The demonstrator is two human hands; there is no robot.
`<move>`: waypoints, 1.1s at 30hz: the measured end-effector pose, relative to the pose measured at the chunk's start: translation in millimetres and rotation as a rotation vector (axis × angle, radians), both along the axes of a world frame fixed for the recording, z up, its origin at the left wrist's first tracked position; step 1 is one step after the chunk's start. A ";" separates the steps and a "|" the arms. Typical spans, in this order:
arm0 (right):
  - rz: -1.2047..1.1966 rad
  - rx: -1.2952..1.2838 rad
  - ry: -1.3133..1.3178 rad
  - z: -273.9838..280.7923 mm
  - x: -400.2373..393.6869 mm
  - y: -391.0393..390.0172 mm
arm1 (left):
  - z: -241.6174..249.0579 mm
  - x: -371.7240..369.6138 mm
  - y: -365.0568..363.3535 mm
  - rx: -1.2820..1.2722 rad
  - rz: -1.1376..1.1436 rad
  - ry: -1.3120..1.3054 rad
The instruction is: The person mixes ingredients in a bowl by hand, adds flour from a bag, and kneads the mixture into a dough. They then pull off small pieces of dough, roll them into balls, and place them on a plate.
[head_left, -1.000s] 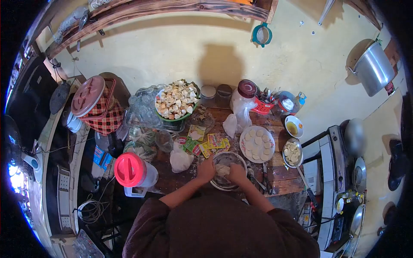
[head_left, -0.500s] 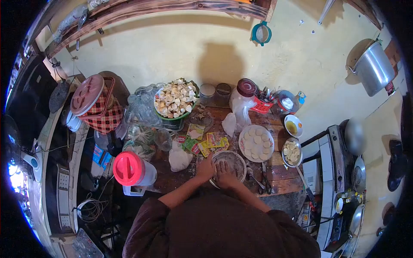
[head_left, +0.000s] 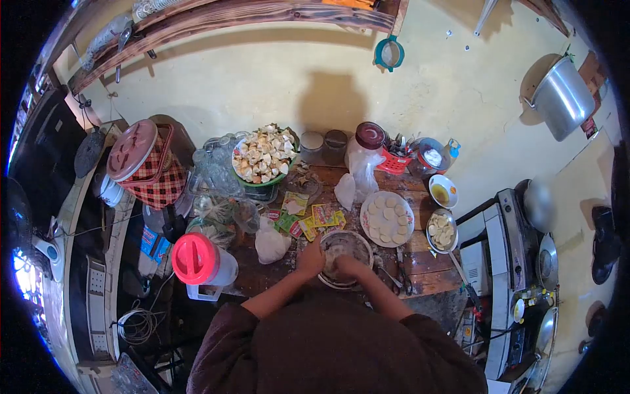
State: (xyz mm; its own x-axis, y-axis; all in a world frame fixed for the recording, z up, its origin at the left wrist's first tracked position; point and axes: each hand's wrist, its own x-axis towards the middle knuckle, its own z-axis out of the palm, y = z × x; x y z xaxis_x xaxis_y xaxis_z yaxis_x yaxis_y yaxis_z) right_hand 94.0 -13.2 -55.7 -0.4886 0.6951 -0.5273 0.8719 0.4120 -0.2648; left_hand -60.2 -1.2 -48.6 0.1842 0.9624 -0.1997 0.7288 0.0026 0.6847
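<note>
My left hand (head_left: 310, 258) holds the rim of the metal bowl (head_left: 357, 240). My right hand (head_left: 346, 266) is inside, fingers pressed together into the dough (head_left: 336, 253), just beside my left fingers.

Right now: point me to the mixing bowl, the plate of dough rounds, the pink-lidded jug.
mixing bowl (head_left: 357, 241), head view, bare inner wall.
plate of dough rounds (head_left: 366, 230), head view, left rim.
pink-lidded jug (head_left: 193, 258), head view, middle of the lid.

A shiny metal bowl (head_left: 346, 257) sits on the rough, flour-dusted wooden table (head_left: 433, 276).
</note>
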 end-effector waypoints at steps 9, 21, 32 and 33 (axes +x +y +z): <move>-0.246 -0.209 0.144 29.8 27.0 26.9 | 13.0 -23.6 -0.4 0.258 -0.086 -0.327; -0.311 0.101 0.364 62.8 8.1 -9.8 | 76.4 -125.1 -4.4 0.646 0.487 -0.277; -0.440 -0.006 0.495 63.1 18.7 -31.2 | 94.2 -117.5 3.1 0.501 0.326 -0.240; -0.479 -0.056 0.583 63.3 22.5 -31.9 | 98.7 -115.2 1.9 0.495 0.293 -0.261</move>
State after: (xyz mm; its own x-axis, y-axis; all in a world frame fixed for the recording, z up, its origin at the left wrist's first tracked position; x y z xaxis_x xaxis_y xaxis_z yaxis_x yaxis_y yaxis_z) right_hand 116.6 -45.1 7.7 -0.3506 0.8814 -0.3167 0.6649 -0.0040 -0.7470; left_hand -175.4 0.7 50.1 -0.1189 0.9470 0.2984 0.5543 -0.1860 0.8113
